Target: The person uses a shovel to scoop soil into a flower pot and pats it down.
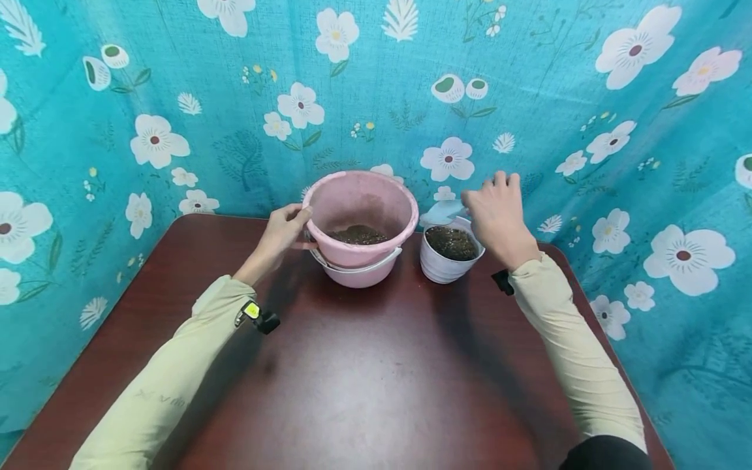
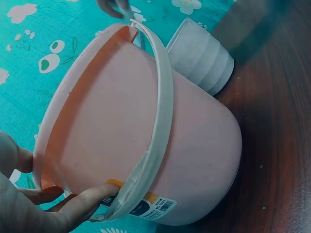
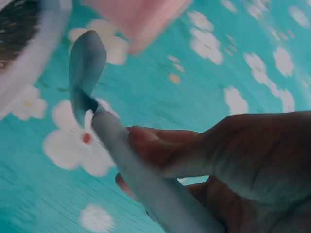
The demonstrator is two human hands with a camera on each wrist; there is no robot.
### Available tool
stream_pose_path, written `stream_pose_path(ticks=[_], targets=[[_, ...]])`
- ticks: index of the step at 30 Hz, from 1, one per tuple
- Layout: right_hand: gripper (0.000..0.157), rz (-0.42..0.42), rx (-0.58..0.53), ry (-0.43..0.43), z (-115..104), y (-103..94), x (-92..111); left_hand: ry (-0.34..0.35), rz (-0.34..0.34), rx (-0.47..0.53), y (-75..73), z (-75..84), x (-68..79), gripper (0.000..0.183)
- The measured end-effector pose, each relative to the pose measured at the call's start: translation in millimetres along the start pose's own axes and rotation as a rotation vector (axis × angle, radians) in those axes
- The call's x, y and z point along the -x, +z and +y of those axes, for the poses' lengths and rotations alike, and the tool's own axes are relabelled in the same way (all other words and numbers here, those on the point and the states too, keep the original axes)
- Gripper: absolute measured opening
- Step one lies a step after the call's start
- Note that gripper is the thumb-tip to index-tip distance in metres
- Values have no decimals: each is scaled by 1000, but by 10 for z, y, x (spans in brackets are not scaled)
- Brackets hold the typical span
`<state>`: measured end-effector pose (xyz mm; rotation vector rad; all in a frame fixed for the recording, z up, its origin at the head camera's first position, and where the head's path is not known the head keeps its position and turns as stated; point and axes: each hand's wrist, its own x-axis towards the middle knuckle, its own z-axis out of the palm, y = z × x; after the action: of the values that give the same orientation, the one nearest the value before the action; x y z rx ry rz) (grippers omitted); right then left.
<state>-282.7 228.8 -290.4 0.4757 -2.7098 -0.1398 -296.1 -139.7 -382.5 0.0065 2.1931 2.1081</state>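
Note:
At the back of the table stands a pink bucket (image 1: 361, 277) with dark soil (image 1: 358, 235) in its bottom. My left hand (image 1: 281, 235) holds the bucket's left rim, thumb at the lip and fingers below it. A white bail handle (image 2: 164, 102) hangs down across the bucket's side. Right of the bucket is a white ribbed pot (image 1: 444, 269), holding dark soil (image 1: 451, 243) close to its rim. My right hand (image 1: 499, 212) grips the handle of a light-blue trowel (image 1: 442, 212), whose blade is over the pot's back rim. In the right wrist view the trowel's blade (image 3: 87, 63) points toward the bucket.
A turquoise flowered curtain (image 1: 364, 78) hangs right behind the dark red-brown table (image 1: 352, 365) and along both sides. The bucket and pot stand close together near the table's back edge. A label (image 2: 150, 208) is stuck on the bucket's side.

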Motion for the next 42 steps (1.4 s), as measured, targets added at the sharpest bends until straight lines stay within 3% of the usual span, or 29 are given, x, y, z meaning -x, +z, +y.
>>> stream_pose_path(ticks=[3,7,9,11,17,20,23,27,42], targets=[[11,9,11,52,-5,57,14,-14,-6,-8,15,-16,6,49],[17,191,-81,130,7,43,16,-6,3,-7,12,-37,17,48],[18,267,-150,114,-18,10,-10,6,8,-3,5,-40,22,48],[17,292,-200,58,-76,-12,-45,10,8,-2,-6,-38,27,48],[18,237,-236,-203,-399,62,-215,11,14,-9,-39,-17,22,48],[19,218,-238,-312,-520,191,-335,19,16,-8,-40,-12,8,49],[25,186,-318,-388,-561,351,-436,19,19,-3,-32,-13,5,48],[34,142,-445,-384,-476,542,-475,15,17,-3,4,-26,4,48],[48,58,-491,-268,-4,779,-196,8,-1,-36,-6,-43,-36,51]])
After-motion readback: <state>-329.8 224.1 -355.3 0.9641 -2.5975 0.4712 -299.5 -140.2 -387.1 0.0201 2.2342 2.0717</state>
